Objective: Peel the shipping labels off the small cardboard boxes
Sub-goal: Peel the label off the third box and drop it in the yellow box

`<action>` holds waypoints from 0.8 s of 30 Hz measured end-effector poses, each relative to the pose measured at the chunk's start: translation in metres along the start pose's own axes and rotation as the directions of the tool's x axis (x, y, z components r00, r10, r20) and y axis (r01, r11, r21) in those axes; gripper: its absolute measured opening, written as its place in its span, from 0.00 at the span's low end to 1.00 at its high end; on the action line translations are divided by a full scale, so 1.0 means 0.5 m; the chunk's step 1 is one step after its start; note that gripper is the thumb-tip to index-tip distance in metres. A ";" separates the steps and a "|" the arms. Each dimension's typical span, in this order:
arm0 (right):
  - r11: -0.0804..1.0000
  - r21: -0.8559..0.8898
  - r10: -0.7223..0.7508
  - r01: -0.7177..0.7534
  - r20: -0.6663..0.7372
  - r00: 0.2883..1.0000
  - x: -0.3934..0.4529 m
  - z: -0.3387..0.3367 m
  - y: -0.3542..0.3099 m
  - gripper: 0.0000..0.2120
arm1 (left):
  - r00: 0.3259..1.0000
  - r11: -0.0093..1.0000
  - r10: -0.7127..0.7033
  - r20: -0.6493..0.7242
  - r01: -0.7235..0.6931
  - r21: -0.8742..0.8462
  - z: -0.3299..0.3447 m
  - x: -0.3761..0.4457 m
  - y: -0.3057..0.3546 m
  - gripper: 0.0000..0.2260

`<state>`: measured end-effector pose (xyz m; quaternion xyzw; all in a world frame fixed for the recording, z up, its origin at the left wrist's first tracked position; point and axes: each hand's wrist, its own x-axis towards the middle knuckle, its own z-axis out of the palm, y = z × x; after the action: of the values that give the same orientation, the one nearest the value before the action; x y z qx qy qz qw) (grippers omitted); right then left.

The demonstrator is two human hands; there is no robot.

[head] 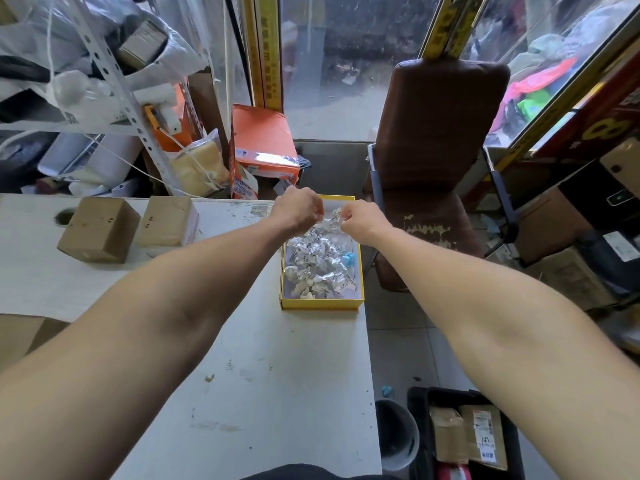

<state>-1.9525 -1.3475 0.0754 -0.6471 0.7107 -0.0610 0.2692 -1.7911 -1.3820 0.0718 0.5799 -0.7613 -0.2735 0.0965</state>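
Head view shows us leaning over the white table [242, 358], both arms stretched to the yellow tray [322, 303] heaped with crumpled labels [318, 261], so we judge much peeling done. Two small cardboard boxes [98, 230] sit well apart at far left, more wait in the floor bin [464, 434]. Our left hand [298, 211] is curled, our right hand [360, 218] pinches a wad [336, 216]. Nothing blocks us.
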 end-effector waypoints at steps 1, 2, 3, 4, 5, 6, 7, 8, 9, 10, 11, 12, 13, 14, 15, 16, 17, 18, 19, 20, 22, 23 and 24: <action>1.000 -0.004 -0.002 0.002 -0.002 1.000 -0.001 0.000 -0.001 0.11 | 1.000 1.000 -0.006 -0.007 0.006 0.011 0.003 0.003 -0.003 0.04; 1.000 -0.008 -0.005 0.004 -0.004 1.000 -0.003 0.000 -0.001 0.11 | 1.000 1.000 -0.008 -0.014 0.008 0.021 0.004 0.004 -0.004 0.06; 1.000 -0.009 -0.005 0.005 -0.005 1.000 -0.004 0.000 -0.002 0.11 | 1.000 1.000 -0.006 -0.017 0.006 0.029 0.006 0.005 -0.004 0.06; 1.000 -0.007 -0.004 0.004 -0.007 1.000 -0.004 0.001 -0.002 0.11 | 1.000 0.999 -0.002 -0.017 0.003 0.033 0.005 0.003 -0.002 0.06; 1.000 -0.005 -0.002 0.002 -0.008 1.000 -0.005 0.001 -0.003 0.11 | 1.000 1.000 0.003 -0.019 -0.002 0.030 0.003 0.002 0.001 0.05; 1.000 -0.006 -0.002 0.002 -0.007 1.000 -0.005 0.001 -0.004 0.11 | 1.000 1.000 0.008 -0.020 -0.007 0.029 0.001 0.000 0.005 0.04; 1.000 -0.008 -0.002 0.002 -0.003 1.000 -0.006 0.001 -0.005 0.09 | 1.000 1.000 0.013 -0.023 -0.012 0.028 0.001 -0.001 0.006 0.04; 1.000 -0.010 -0.003 0.003 0.001 1.000 -0.008 0.001 -0.007 0.06 | 1.000 0.999 0.017 -0.022 -0.017 0.030 0.000 -0.002 0.006 0.04; 1.000 -0.012 -0.003 0.003 0.006 1.000 -0.012 -0.001 -0.010 0.05 | 1.000 0.999 0.022 -0.016 -0.022 0.036 -0.001 -0.004 0.007 0.03; 1.000 -0.012 -0.002 0.002 0.008 1.000 -0.014 -0.001 -0.012 0.05 | 1.000 0.999 0.024 -0.007 -0.023 0.042 -0.003 -0.008 0.009 0.03; 1.000 -0.012 0.002 -0.002 0.011 1.000 -0.018 -0.002 -0.015 0.05 | 1.000 0.999 0.024 0.000 -0.024 0.048 -0.004 -0.012 0.009 0.03; 1.000 -0.011 0.007 -0.006 0.013 1.000 -0.022 -0.002 -0.017 0.05 | 1.000 0.998 0.027 0.006 -0.027 0.055 -0.006 -0.016 0.010 0.04; 1.000 -0.011 0.011 -0.011 0.012 1.000 -0.027 -0.003 -0.020 0.06 | 0.999 0.997 0.033 0.006 -0.033 0.063 -0.006 -0.019 0.010 0.04; 1.000 -0.013 0.015 -0.014 0.009 1.000 -0.030 -0.003 -0.022 0.06 | 0.999 0.996 0.042 0.005 -0.042 0.075 -0.006 -0.023 0.009 0.05; 1.000 -0.013 0.017 -0.017 0.005 1.000 -0.035 -0.003 -0.025 0.07 | 0.999 0.995 0.051 0.004 -0.052 0.084 -0.008 -0.029 0.011 0.05; 1.000 -0.013 0.017 -0.017 0.002 1.000 -0.040 -0.004 -0.027 0.07 | 0.998 0.994 0.058 0.005 -0.058 0.091 -0.009 -0.034 0.013 0.05; 1.000 -0.013 0.015 -0.015 -0.002 1.000 -0.044 -0.004 -0.030 0.08 | 0.998 0.993 0.065 0.006 -0.065 0.095 -0.010 -0.038 0.014 0.05; 1.000 -0.012 0.011 -0.011 -0.006 1.000 -0.049 -0.004 -0.032 0.09 | 0.997 0.992 0.072 0.007 -0.072 0.100 -0.011 -0.043 0.014 0.06; 1.000 -0.007 0.011 -0.011 -0.009 1.000 -0.055 -0.004 -0.035 0.09 | 0.997 0.991 0.075 0.009 -0.075 0.112 -0.012 -0.049 0.015 0.08; 1.000 -0.001 0.009 -0.009 -0.013 1.000 -0.060 -0.003 -0.036 0.08 | 0.997 0.989 0.075 0.012 -0.076 0.127 -0.014 -0.056 0.017 0.09; 1.000 0.005 0.003 -0.003 -0.019 1.000 -0.069 -0.001 -0.039 0.07 | 0.997 0.987 0.074 0.023 -0.077 0.139 -0.016 -0.067 0.018 0.09; 1.000 0.000 -0.001 0.001 -0.020 1.000 -0.075 0.001 -0.040 0.06 | 0.997 0.988 0.073 0.026 -0.076 0.133 -0.016 -0.073 0.018 0.09; 1.000 -0.009 -0.008 0.008 -0.022 1.000 -0.079 0.003 -0.040 0.05 | 0.997 0.989 0.072 0.029 -0.075 0.129 -0.017 -0.079 0.019 0.10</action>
<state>-1.9334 -1.3126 0.0948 -0.6503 0.7114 -0.0661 0.2582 -1.7831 -1.3459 0.0906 0.5530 -0.7995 -0.2268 0.0592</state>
